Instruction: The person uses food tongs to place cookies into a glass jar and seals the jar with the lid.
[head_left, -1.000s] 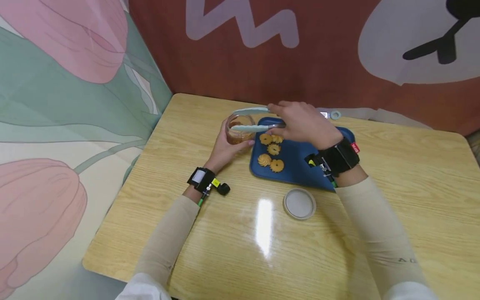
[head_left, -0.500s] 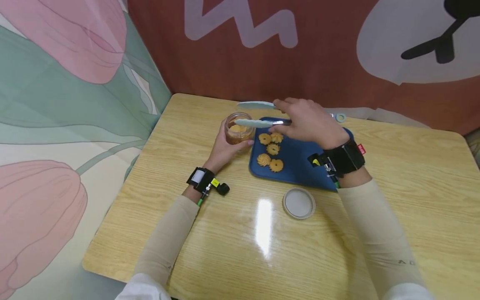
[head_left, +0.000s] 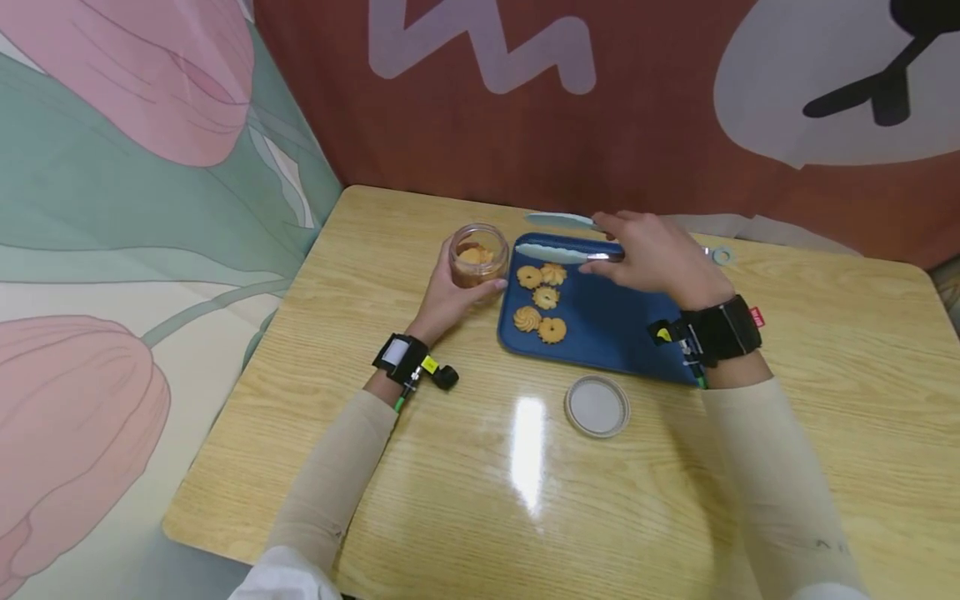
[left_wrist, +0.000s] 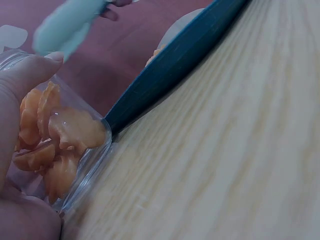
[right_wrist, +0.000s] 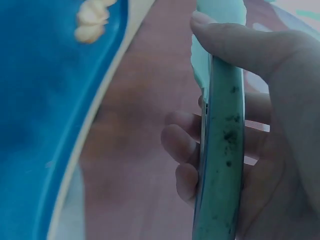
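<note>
— Wooden surface looks same; what changed?
— I see my right hand, gripping the tongs, has drawn back from the jar and is over the tray, tips apart and empty.
— And left hand?
— It still holds the jar; cookies remain on the tray.

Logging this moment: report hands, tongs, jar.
Left hand holds jar upright on table. Right hand grips tongs, arms apart, empty, above tray. Five cookies on tray. Nothing blocking.
</note>
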